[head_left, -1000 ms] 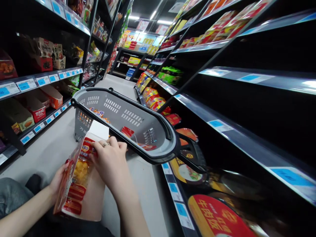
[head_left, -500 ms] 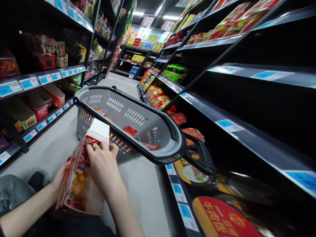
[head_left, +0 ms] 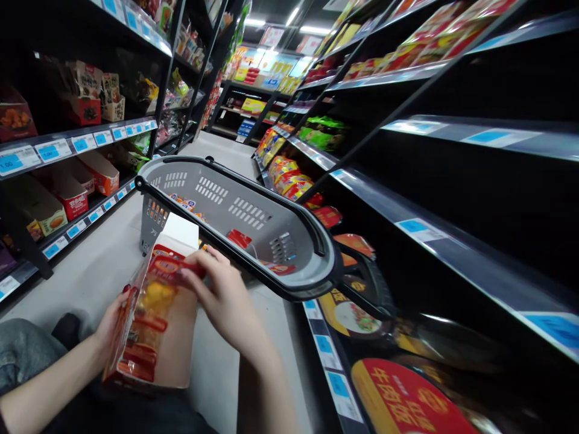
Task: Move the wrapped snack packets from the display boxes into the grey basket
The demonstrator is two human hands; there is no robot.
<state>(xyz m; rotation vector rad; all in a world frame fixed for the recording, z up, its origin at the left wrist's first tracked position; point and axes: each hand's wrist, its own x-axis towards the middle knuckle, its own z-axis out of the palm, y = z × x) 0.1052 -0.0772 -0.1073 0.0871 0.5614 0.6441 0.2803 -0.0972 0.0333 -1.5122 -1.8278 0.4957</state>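
In my left hand (head_left: 111, 325) is an open cardboard display box (head_left: 178, 349), gripped by its left side and tilted over my lap. Several small red snack packets with clear, yellowish-orange contents lie inside it. My right hand (head_left: 228, 295) pinches one red snack packet (head_left: 167, 268) by its end at the upper part of the box. Just beyond the box stands a grey shopping basket (head_left: 294, 226) with a black rim and handle. Inside the basket lie a red packet (head_left: 239, 239) and some orange-and-white packets (head_left: 183, 202).
On the left, a shelf rack (head_left: 67, 147) carries snack boxes and price tags. The right rack holds noodle packs (head_left: 289, 178) and round-lidded meal tubs (head_left: 402, 398) at its bottom, close to the basket. A pale floor aisle (head_left: 221, 147) runs between the racks.
My right hand has moved right and drawn back from inside the box, lifting a red snack packet. The box has tipped slightly; my left hand and the basket stay nearly in place.
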